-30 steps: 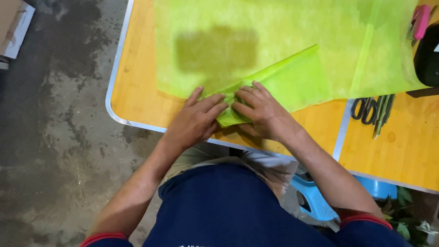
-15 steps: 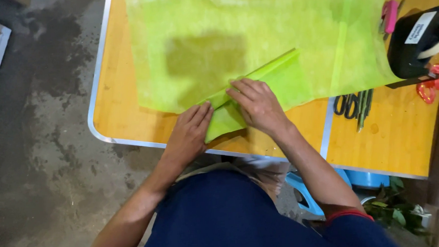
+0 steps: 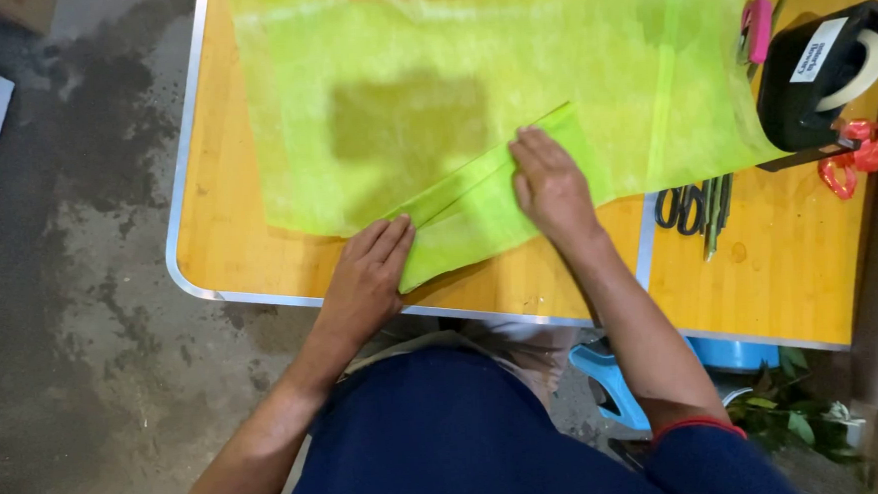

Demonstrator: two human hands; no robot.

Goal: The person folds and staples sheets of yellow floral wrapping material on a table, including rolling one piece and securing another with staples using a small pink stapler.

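Both palms press a folded flap of thin lime-green wrapping sheet (image 3: pixel 477 215) near the orange tabletop's (image 3: pixel 239 257) front edge: left hand (image 3: pixel 368 271) and right hand (image 3: pixel 552 181) flat, gripping nothing. A crisp crease likely needs even pressure along the fold.

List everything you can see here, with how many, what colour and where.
wrapping sheet: one, lime green, spread over the table, near edge folded up
table: one, orange top with metal rim
tape dispenser: one, black, table's right end
scissors: one pair, black handles, right of the sheet
clip: one, pink, beside the dispenser
ribbon: one, red, under the dispenser
stool: one, blue, below the table
floor: grey concrete, stained
left hand: flat on the fold's left end
right hand: flat on the fold
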